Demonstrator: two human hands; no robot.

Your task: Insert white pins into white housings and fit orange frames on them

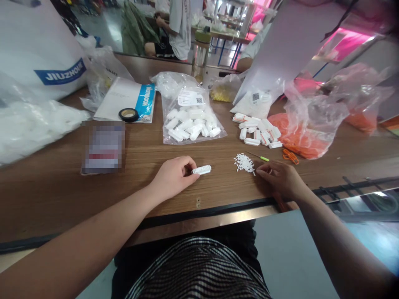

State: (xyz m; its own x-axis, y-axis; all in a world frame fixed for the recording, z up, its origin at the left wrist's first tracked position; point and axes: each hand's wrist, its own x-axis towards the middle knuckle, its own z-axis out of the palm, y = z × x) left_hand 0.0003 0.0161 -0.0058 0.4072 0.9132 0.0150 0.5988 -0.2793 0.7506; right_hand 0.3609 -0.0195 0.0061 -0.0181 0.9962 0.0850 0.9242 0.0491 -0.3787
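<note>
Fingers of the left hand [171, 177] gripped one end of a slim white part [203, 169]; those of the right hand [280, 177] were drawn together at the edge of a heap of tiny white pieces [244, 162]. Whether they pinched a piece could not be told.

Desk [218, 191]: slim white part sat on it or just above (contact unclear), left of the heap, bare wood between. Judged good technique: steady the part low, free end uncovered; draw single pieces from the heap's margin to avoid scatter; keep knuckles clear of the green-handled tool [264, 159] beyond.

Pose: forearms came in over the near edge, converging. Left hand lay on its side, thumb nearest the body, index finger curled above. Right hand was back-up, fingers bent, tips of thumb and index pointing left.
</note>
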